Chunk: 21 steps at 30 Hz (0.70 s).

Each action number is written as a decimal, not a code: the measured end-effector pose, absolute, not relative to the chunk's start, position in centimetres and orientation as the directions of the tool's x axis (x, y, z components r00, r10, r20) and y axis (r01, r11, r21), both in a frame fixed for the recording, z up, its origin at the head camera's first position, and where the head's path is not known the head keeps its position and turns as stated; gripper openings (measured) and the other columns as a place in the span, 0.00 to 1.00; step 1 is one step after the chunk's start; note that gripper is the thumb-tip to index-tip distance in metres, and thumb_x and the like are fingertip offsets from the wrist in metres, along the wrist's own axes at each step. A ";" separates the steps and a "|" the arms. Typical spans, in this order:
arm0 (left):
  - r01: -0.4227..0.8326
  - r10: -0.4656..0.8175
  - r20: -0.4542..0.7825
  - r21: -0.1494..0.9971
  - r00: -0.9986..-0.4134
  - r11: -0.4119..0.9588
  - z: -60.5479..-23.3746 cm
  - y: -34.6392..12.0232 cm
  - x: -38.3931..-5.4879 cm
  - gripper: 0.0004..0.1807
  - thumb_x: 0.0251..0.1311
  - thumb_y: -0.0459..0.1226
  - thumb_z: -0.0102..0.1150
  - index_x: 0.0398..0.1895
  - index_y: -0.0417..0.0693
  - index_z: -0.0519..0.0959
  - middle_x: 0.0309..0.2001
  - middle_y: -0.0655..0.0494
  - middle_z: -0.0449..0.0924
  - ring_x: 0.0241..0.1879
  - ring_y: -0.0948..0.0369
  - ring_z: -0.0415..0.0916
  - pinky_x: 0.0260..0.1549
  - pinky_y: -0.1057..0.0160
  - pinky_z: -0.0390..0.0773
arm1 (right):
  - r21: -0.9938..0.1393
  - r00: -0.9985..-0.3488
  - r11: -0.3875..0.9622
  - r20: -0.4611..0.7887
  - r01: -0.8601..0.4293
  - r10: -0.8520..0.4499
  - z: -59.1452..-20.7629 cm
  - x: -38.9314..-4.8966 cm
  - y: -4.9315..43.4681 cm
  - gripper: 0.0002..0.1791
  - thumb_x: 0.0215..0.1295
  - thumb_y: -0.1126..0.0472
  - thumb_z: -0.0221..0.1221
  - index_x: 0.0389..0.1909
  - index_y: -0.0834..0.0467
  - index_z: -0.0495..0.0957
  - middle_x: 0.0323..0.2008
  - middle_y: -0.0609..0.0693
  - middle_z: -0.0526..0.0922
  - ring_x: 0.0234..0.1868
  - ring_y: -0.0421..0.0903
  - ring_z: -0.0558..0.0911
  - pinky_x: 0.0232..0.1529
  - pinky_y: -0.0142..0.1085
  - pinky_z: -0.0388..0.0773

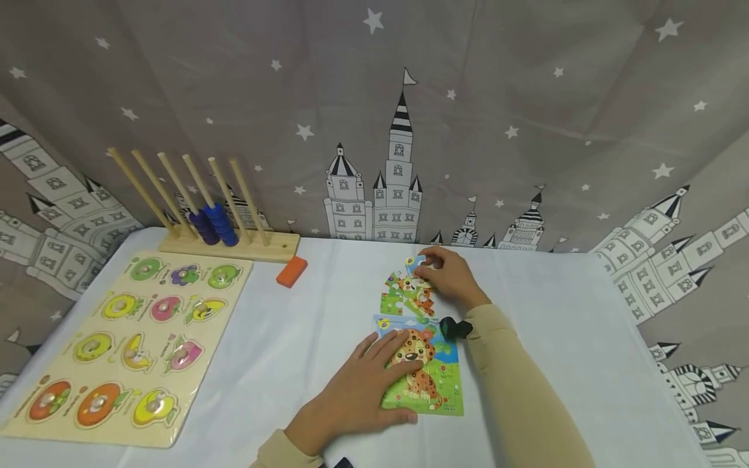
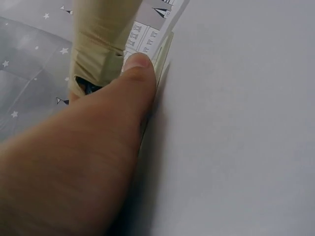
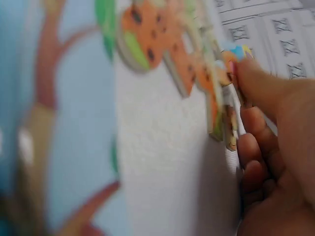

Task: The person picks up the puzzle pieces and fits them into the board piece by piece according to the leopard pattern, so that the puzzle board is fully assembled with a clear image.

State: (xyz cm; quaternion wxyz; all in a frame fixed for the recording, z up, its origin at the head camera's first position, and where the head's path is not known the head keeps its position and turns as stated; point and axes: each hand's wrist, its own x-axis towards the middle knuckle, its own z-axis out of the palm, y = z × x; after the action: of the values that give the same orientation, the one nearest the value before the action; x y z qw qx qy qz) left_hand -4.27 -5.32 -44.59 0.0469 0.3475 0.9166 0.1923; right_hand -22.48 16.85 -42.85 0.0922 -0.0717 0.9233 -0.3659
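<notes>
My left hand [image 1: 357, 396] lies flat with fingers spread on a leopard puzzle board [image 1: 447, 387], pressing its left part. In the left wrist view the thumb side of that hand [image 2: 74, 157] hides most of the board. Beyond the board's far edge, my right hand [image 1: 456, 278] pinches a small blue puzzle piece [image 1: 413, 262] with a yellow mark between thumb and fingers. Close beneath that piece lie several other puzzle pieces [image 1: 392, 303], green and orange-spotted. The right wrist view shows the pinched piece [image 3: 238, 51] partly behind the thumb, near spotted pieces [image 3: 147, 37].
A wooden fruit peg board [image 1: 225, 338] lies at the left. Behind it stands a wooden rack [image 1: 246, 246] with upright rods and blue and purple beads. An orange block [image 1: 291, 271] sits by the rack. A grey castle-print curtain [image 1: 497, 78] hangs along the back.
</notes>
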 end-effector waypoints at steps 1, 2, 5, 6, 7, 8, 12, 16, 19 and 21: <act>0.612 0.650 0.048 0.395 -0.759 0.686 -44.6 -5.3 -4.3 0.42 0.59 0.74 0.50 0.76 0.73 0.65 0.84 0.56 0.46 0.82 0.52 0.47 0.79 0.43 0.52 | -0.708 -0.979 0.704 -0.110 -0.045 -0.174 -42.8 -22.3 16.9 0.23 0.71 0.48 0.63 0.63 0.53 0.78 0.57 0.57 0.83 0.60 0.56 0.80 0.64 0.53 0.75; 0.604 0.643 0.052 0.407 -0.764 0.685 -44.7 -5.4 -4.3 0.42 0.59 0.74 0.51 0.76 0.73 0.64 0.84 0.56 0.45 0.82 0.52 0.46 0.79 0.44 0.52 | -0.727 -0.983 0.686 -0.104 -0.028 -0.150 -42.7 -22.1 17.0 0.21 0.73 0.49 0.61 0.62 0.53 0.79 0.53 0.57 0.85 0.55 0.55 0.82 0.61 0.51 0.77; 0.578 0.608 0.093 0.449 -0.789 0.682 -44.9 -5.4 -4.3 0.43 0.59 0.71 0.55 0.76 0.70 0.64 0.83 0.55 0.46 0.82 0.52 0.47 0.80 0.46 0.52 | -0.763 -0.992 0.647 -0.085 0.007 -0.089 -42.4 -21.2 17.1 0.17 0.75 0.51 0.59 0.58 0.54 0.81 0.47 0.55 0.86 0.47 0.50 0.83 0.54 0.44 0.79; 0.566 0.586 0.117 0.460 -0.802 0.684 -45.0 -5.5 -4.4 0.43 0.60 0.69 0.57 0.77 0.68 0.64 0.83 0.53 0.48 0.82 0.51 0.49 0.80 0.46 0.53 | -0.778 -0.993 0.629 -0.083 0.010 -0.086 -42.3 -20.7 17.1 0.17 0.75 0.52 0.58 0.57 0.55 0.81 0.45 0.55 0.87 0.44 0.49 0.84 0.52 0.42 0.79; 0.548 0.553 0.144 0.474 -0.821 0.689 -45.2 -5.5 -4.4 0.42 0.61 0.67 0.59 0.76 0.66 0.64 0.82 0.53 0.50 0.81 0.51 0.51 0.79 0.46 0.54 | -0.792 -0.993 0.610 -0.085 0.016 -0.084 -42.1 -20.0 17.0 0.16 0.75 0.53 0.59 0.57 0.56 0.82 0.44 0.55 0.87 0.41 0.47 0.84 0.48 0.40 0.79; 0.525 0.511 0.176 0.490 -0.841 0.696 -45.2 -5.6 -4.5 0.42 0.61 0.64 0.61 0.76 0.63 0.66 0.81 0.51 0.54 0.80 0.50 0.54 0.78 0.45 0.56 | -0.803 -0.992 0.595 -0.089 0.017 -0.092 -42.1 -19.3 16.9 0.16 0.74 0.53 0.59 0.56 0.56 0.82 0.42 0.54 0.87 0.38 0.46 0.85 0.45 0.38 0.79; 0.408 0.305 0.273 0.539 -0.912 0.737 -45.5 -5.9 -5.1 0.37 0.61 0.54 0.68 0.71 0.54 0.71 0.74 0.48 0.67 0.73 0.47 0.66 0.72 0.41 0.67 | -0.814 -0.976 0.582 -0.124 -0.002 -0.177 -41.8 -15.6 16.0 0.15 0.71 0.57 0.63 0.53 0.60 0.83 0.33 0.51 0.88 0.28 0.41 0.85 0.37 0.34 0.81; 0.353 0.218 0.295 0.552 -0.930 0.756 -45.5 -6.1 -5.5 0.34 0.60 0.51 0.70 0.68 0.50 0.74 0.71 0.46 0.71 0.71 0.46 0.69 0.68 0.40 0.71 | -0.755 -0.957 0.653 -0.140 -0.064 -0.256 -41.1 -12.7 14.4 0.13 0.68 0.57 0.66 0.49 0.59 0.85 0.29 0.45 0.87 0.24 0.37 0.83 0.32 0.33 0.80; 0.346 0.222 0.284 0.536 -0.933 0.770 -45.3 -6.1 -5.5 0.34 0.61 0.51 0.69 0.69 0.50 0.73 0.71 0.46 0.71 0.71 0.45 0.68 0.69 0.40 0.70 | -0.709 -0.951 0.697 -0.130 -0.109 -0.281 -40.8 -11.7 13.4 0.11 0.68 0.57 0.66 0.47 0.58 0.85 0.29 0.43 0.86 0.22 0.37 0.80 0.26 0.32 0.78; 0.343 0.229 0.271 0.523 -0.935 0.781 -45.2 -6.0 -5.5 0.34 0.62 0.51 0.69 0.69 0.50 0.74 0.70 0.46 0.72 0.71 0.46 0.68 0.69 0.40 0.70 | -0.686 -0.950 0.717 -0.121 -0.128 -0.286 -40.7 -11.3 13.0 0.11 0.68 0.58 0.66 0.46 0.59 0.85 0.28 0.43 0.85 0.21 0.37 0.79 0.24 0.31 0.76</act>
State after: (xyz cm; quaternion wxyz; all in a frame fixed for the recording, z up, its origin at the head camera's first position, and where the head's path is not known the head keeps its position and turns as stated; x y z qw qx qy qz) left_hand -5.54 -6.04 -45.19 -0.0967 0.1522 0.9386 0.2940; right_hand -11.27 13.01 -40.74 0.1100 -0.1128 0.9199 -0.3591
